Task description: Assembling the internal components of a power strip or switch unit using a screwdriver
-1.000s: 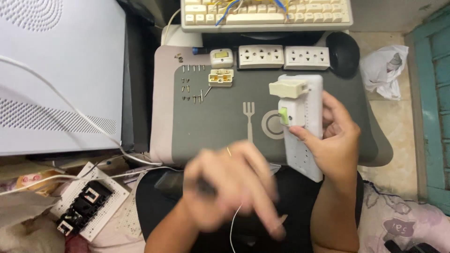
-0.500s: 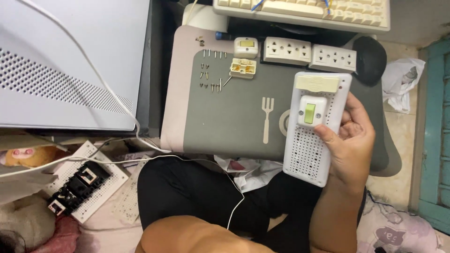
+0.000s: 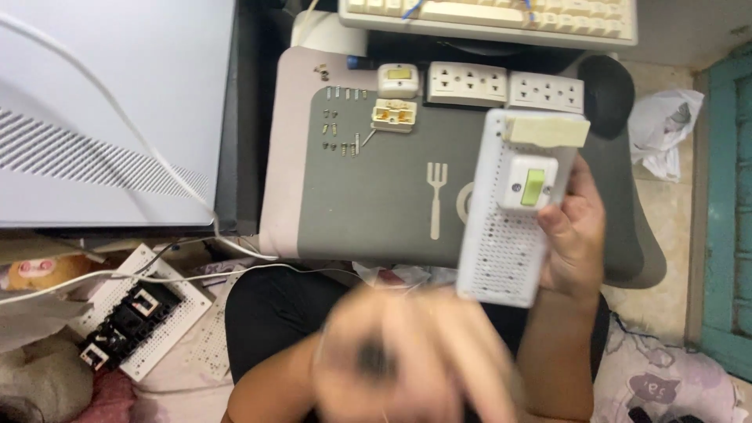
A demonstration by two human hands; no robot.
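My right hand point(image 3: 576, 235) grips a white perforated switch box point(image 3: 501, 258) by its right edge and holds it tilted above a grey tray point(image 3: 376, 196). The box carries a green rocker switch point(image 3: 533, 186) and a cream block point(image 3: 546, 130) at its top end. My left hand point(image 3: 399, 360) is low in the view over my lap, heavily blurred. A dark spot shows among its fingers, and I cannot tell what it is. On the tray lie several small screws point(image 3: 341, 125) and a cream switch part point(image 3: 394, 114).
Two white socket modules point(image 3: 468, 82) point(image 3: 546, 92) and a small switch point(image 3: 398, 78) line the tray's far edge. Beyond them sit a keyboard point(image 3: 486, 16) and a black mouse point(image 3: 607, 82). A big white casing point(image 3: 102, 110) fills the left. A perforated board with black parts point(image 3: 133, 309) lies lower left.
My right hand has raised and tilted the switch box off the tray. My left hand dropped out of sight, then came back up into the bottom of the view, blurred.
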